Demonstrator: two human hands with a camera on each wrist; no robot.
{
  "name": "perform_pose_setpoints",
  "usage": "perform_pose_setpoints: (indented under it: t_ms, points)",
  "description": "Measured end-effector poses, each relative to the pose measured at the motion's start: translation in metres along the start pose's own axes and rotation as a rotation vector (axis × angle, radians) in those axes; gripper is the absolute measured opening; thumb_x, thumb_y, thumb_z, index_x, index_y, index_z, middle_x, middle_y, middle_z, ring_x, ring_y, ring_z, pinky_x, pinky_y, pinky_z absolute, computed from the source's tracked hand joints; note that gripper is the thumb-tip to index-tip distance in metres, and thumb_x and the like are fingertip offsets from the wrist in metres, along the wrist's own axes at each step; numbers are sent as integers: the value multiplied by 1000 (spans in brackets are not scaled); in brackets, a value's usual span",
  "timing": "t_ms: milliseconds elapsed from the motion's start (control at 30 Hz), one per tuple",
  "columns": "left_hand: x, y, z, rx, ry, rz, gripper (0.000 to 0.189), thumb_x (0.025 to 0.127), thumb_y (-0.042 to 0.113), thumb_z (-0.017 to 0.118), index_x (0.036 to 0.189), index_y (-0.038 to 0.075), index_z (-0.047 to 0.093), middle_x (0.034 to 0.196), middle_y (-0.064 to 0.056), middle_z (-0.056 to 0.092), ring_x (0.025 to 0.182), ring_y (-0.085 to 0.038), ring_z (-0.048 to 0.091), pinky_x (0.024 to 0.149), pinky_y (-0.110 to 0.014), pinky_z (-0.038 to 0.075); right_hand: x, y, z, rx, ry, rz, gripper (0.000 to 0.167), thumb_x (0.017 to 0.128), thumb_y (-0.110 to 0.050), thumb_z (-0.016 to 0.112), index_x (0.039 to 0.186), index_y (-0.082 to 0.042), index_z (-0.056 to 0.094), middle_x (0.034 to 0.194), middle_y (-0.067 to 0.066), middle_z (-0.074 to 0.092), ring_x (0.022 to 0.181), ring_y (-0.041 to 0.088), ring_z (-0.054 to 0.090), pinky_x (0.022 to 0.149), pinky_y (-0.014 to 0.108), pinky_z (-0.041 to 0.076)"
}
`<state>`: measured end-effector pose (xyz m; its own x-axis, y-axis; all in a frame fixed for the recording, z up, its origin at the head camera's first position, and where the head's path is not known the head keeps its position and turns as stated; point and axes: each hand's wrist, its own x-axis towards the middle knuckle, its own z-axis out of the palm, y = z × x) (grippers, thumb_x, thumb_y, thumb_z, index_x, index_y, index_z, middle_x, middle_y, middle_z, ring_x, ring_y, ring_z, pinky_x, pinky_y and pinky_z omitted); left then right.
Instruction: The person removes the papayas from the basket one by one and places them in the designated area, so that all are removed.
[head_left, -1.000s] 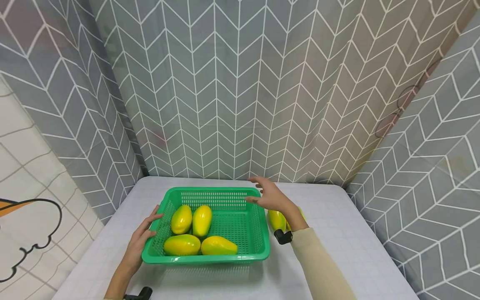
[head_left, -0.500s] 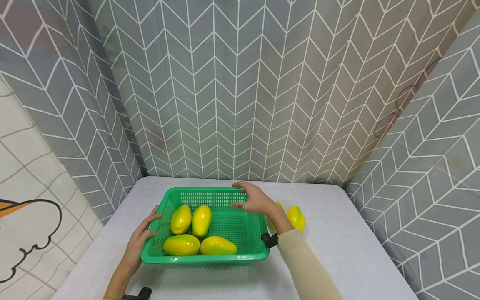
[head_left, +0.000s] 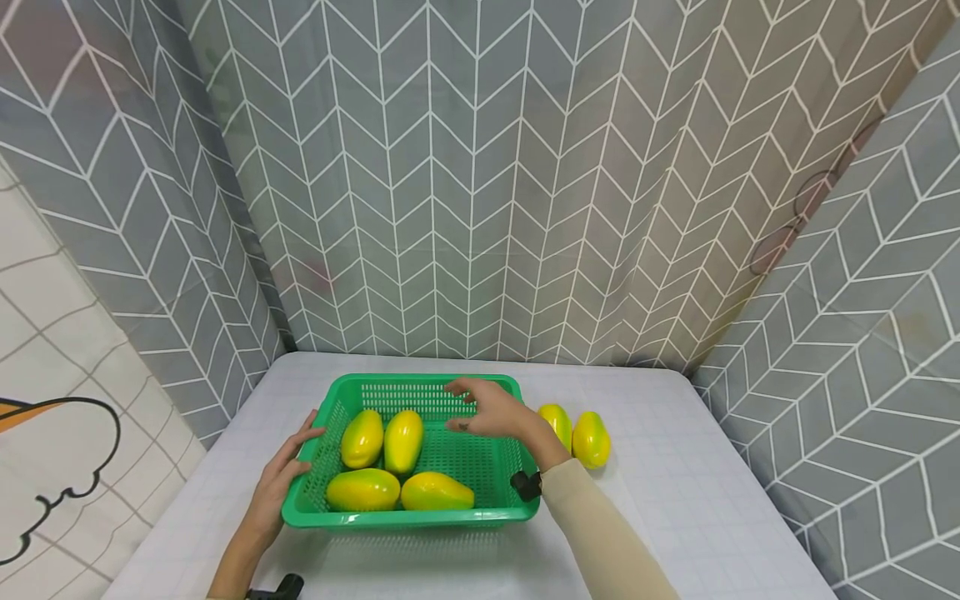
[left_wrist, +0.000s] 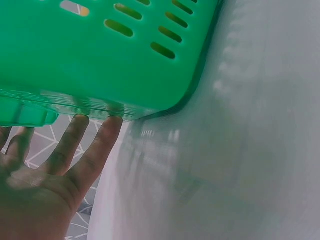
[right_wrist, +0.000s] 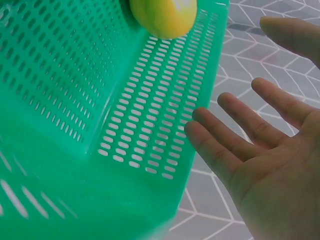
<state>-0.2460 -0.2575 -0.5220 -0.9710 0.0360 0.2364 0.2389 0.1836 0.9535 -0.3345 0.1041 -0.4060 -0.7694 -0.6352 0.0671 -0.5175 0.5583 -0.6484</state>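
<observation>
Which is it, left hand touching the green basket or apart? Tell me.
Touching. The left wrist view shows the left hand with two fingertips pressed against the green basket under its rim; the head view agrees.

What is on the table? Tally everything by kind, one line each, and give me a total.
Yellow-green mangoes in the basket: 4 (first one)
Yellow-green mangoes on the table beside the basket: 2 (first one)
Green plastic basket: 1
Total: 7 things, 6 of them mangoes.
</observation>
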Motion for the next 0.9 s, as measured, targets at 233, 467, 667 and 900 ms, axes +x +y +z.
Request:
perform_pose_setpoints:
  t_ms: [233, 467, 667, 900]
  points:
    - [0, 0, -1, -1, -4, -5, 49, 106, 4, 38, 154, 1, 44, 181, 5, 13, 147, 22, 17, 108, 4, 26, 4, -5, 9, -28, -47, 23, 64, 97, -25, 74, 153, -2, 51, 156, 18, 58, 139, 42, 59, 114, 53, 52]
    - [1, 0, -1, -1, -4, -12, 49, 106, 4, 37, 155, 2, 44, 181, 3, 13, 149, 20, 17, 107, 4, 26, 8, -2, 17, -43, -83, 33, 58, 97, -24, 75, 148, -3, 56, 152, 16, 62, 136, 40, 62, 112, 53, 53]
    - [1, 1, 0, -2, -5, -31, 49, 106, 6, 37, 155, 3, 44, 181, 4, 13, 152, 17, 15, 107, 3, 28, 11, -2, 24, -85, -165, 50, 56, 98, -28, 75, 147, -9, 59, 145, 18, 66, 131, 38, 66, 107, 45, 57]
    - [-1, 0, -1, -13, -13, 9, 49, 106, 5, 37, 154, 0, 44, 181, 4, 13, 146, 23, 19, 108, 3, 27, 13, 1, 29, -108, -238, 73, 56, 96, -32, 77, 145, -11, 61, 143, 15, 68, 128, 36, 68, 99, 35, 60]
